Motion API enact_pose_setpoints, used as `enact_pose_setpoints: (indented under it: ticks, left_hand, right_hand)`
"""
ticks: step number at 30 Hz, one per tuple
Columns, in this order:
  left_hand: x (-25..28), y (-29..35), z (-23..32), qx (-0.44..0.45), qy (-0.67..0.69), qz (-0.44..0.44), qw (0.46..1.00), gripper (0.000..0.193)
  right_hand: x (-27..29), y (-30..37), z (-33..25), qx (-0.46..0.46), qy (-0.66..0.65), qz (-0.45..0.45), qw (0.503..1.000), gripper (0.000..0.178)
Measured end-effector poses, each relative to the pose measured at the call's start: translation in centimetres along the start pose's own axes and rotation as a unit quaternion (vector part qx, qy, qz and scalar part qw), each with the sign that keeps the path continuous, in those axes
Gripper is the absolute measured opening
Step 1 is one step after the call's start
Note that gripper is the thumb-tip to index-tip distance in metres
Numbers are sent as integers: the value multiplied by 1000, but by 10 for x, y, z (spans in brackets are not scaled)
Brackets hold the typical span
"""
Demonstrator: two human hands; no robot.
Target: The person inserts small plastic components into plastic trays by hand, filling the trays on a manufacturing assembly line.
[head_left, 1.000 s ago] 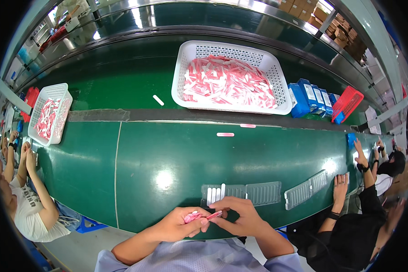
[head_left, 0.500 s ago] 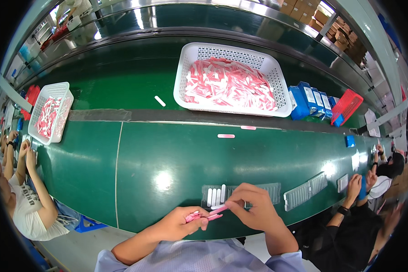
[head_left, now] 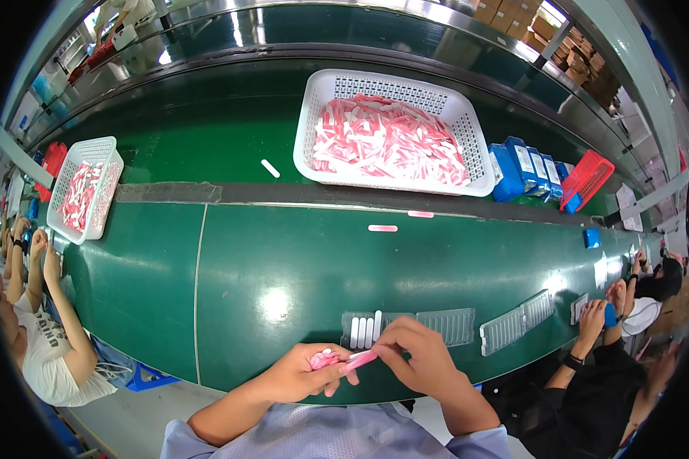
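Observation:
My left hand (head_left: 302, 375) is closed round a small bunch of pink-and-white strips (head_left: 324, 358) with rounded ends, which look like mini nail files. My right hand (head_left: 421, 356) pinches the end of one pink nail file (head_left: 363, 358), its other end against the fingers of my left hand. Just beyond my hands lies a clear ribbed plastic tray (head_left: 450, 327), partly covered by my right hand. Several white nail files (head_left: 361, 333) sit side by side in its left part.
A large white basket (head_left: 394, 188) heaped with nail files stands at the back; a smaller one (head_left: 109, 183) is far left. Another clear tray (head_left: 517, 323) lies right. Blue packs (head_left: 524, 172) and a red basket (head_left: 587, 180) stand back right. Co-workers sit on both sides.
My right hand has moved slightly left and down, bringing the pinched nail file against my left hand. The left hand has turned a little, showing more of its bunch.

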State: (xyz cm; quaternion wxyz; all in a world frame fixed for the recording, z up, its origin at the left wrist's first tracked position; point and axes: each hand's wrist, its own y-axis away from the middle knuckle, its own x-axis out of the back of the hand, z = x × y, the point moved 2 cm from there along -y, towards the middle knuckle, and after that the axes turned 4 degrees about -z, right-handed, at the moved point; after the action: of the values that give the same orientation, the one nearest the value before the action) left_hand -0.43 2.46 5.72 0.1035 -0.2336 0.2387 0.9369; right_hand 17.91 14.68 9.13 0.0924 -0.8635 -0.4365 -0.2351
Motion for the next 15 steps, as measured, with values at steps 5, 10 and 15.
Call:
enact_pose_setpoints:
  ticks: [5,10,15]
  left_hand:
    - [0,1,3,42,68,-15,997,26]
    - [2,1,0,53,133,-37,989,26]
    - [2,-3,-2,49,94,-4,994,20]
  right_hand:
    - [-2,2,4,144,89,-12,986,12]
    - [-4,5,-2,213,139,-9,967,17]
    - [-8,6,-3,165,105,-25,980,22]
